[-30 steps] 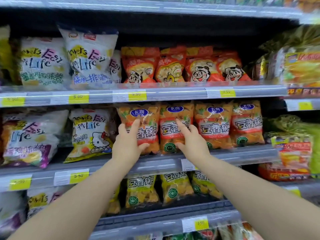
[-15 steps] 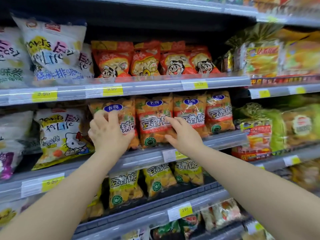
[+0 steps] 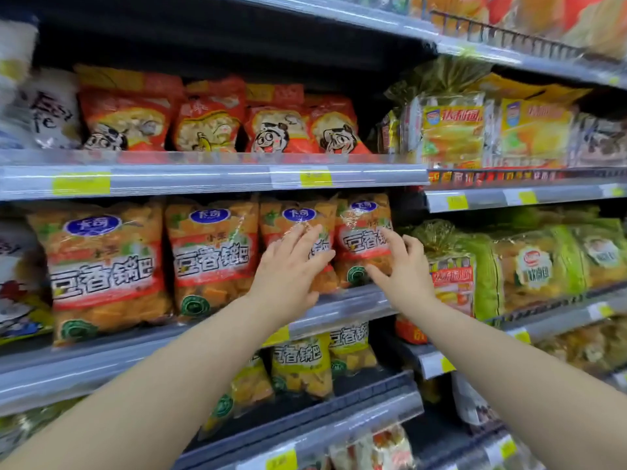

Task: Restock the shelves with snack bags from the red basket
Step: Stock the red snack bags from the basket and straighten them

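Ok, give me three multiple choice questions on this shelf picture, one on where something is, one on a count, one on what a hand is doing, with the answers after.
1. Where are the red bags with cartoon faces?
A. on the shelf above the orange bags
B. on the shelf below them
C. mixed into their row

2. How many orange bags stand side by side in their row?
A. two
B. four
C. seven

3. How does the left hand lie?
A. curled in a fist, away from the bags
B. pinching a price tag
C. fingers straight, against an orange bag

Answers: 1 A, the red row sits directly over the orange row. 2 B, four orange fronts show side by side. 3 C, its spread fingers lie on the third bag from the left.
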A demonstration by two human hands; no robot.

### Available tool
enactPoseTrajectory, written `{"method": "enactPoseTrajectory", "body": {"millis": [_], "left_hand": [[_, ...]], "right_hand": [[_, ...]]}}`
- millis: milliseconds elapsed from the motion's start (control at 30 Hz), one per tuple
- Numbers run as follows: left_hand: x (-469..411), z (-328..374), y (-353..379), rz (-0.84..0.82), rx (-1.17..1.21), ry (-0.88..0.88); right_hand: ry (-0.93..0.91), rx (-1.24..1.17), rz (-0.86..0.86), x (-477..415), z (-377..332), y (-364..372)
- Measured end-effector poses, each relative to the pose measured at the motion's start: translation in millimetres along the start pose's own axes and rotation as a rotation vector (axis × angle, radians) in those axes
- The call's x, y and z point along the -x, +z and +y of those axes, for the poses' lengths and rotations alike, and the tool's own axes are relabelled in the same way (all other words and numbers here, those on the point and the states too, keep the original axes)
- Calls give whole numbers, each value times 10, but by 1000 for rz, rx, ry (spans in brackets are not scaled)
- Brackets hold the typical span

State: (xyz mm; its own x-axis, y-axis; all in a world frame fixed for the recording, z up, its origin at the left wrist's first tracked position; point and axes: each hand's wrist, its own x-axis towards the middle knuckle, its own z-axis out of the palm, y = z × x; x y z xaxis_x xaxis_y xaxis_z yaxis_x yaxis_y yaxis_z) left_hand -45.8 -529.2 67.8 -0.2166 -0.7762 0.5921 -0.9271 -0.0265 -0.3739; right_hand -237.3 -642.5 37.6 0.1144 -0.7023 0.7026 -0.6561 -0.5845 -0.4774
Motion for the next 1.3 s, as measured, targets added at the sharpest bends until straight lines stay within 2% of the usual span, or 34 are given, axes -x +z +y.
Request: {"method": "enactPoseTrajectory", "body": {"millis": [167,300,467,567,1000,1067,1167,1233,1300], "left_hand": [[-383,133,215,-120,-63,-163],[-455,145,317,-144,-32,-271],[-474,150,370,-70,-38,-382],[-582,246,406,-82,-65,-421],[-563,187,421,-58,-131,-410],[-533,186,423,-73,-140,-394],[-464,195,358,-81,-110,-361],[-380,205,308,-42,-143,-342],[-274,218,294,31,-193,-321]], "right_hand": [[-7,-17,-97,-427,247,165],[-57,-62,-179,-593,298,348],[-145,-12,-47,-639,436,401],[-156,-75,-15,-583,537,366],[-115,75,-23,-512,137,460],[-130,111,-58,-498,89,463],[-146,31,-189,-493,196,357],[-215,73,-158,-457,315,254],[-397,187,-11,-386,392,166]]}}
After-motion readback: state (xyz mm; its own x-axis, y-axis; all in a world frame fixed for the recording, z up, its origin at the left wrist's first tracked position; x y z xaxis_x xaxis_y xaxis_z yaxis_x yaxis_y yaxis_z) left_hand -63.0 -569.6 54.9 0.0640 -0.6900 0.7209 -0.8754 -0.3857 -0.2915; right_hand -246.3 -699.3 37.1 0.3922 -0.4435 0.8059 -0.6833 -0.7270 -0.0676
